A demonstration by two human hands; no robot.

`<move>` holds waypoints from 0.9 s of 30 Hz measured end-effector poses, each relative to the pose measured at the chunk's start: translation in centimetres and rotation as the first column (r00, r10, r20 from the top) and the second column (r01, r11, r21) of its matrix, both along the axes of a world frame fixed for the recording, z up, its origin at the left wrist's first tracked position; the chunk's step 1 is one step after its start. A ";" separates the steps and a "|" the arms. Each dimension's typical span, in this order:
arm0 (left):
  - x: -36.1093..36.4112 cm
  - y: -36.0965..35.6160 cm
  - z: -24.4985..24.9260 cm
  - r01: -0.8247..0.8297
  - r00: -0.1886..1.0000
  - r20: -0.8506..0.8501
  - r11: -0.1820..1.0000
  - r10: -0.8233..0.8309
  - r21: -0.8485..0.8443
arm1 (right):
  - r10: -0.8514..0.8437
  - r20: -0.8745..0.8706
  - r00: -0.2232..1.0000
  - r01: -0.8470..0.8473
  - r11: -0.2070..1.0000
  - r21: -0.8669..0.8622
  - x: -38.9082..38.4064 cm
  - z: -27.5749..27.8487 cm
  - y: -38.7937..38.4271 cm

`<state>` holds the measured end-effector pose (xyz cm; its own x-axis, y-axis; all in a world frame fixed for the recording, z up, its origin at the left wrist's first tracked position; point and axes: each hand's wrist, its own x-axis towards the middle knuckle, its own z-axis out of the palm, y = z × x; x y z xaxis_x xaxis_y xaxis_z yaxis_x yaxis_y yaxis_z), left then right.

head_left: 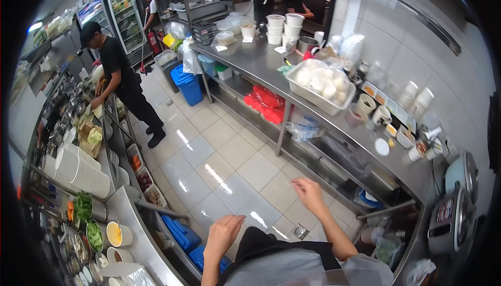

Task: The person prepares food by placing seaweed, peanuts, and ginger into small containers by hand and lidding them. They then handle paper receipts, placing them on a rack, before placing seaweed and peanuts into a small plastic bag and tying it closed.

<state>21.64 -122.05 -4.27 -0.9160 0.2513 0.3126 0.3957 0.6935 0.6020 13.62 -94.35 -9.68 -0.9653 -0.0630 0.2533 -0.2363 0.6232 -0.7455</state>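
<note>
My left hand point(224, 232) is held in front of my body above the tiled floor, its fingers loosely bent and pointing right, with nothing visible in it. Higher and farther right, my right hand point(309, 193) hangs in the air, fingers loosely stretched out, holding nothing. Neither hand touches a surface. Nearest to the left hand is the steel counter point(136, 222), with a tub of yellow liquid point(119, 234) and a pan of leafy greens point(83, 207). On the right side stands a long steel table point(334, 121) bearing a white tub of bagged round white items point(323, 85).
A co-worker point(117, 72) in black stands at the left counter. Stacked white bowls point(83, 168) rise from that counter. A blue bin point(187, 85) stands by the right table. A rice cooker point(451, 221) sits at far right. Another person holds a long-handled mop point(143, 51) behind.
</note>
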 end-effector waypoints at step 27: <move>-70.3 -6.2 -0.6 0.361 0.931 -0.033 0.929 -0.365 -0.085 | -0.385 -0.041 0.922 0.372 0.910 -0.182 -64.1 4.1 -3.0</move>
<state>-48.66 -128.28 -4.86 -0.7424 0.5883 0.3204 0.6556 0.5400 0.5278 -50.43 -97.32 -5.56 -0.8862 0.3535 0.2995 -0.0656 0.5441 -0.8364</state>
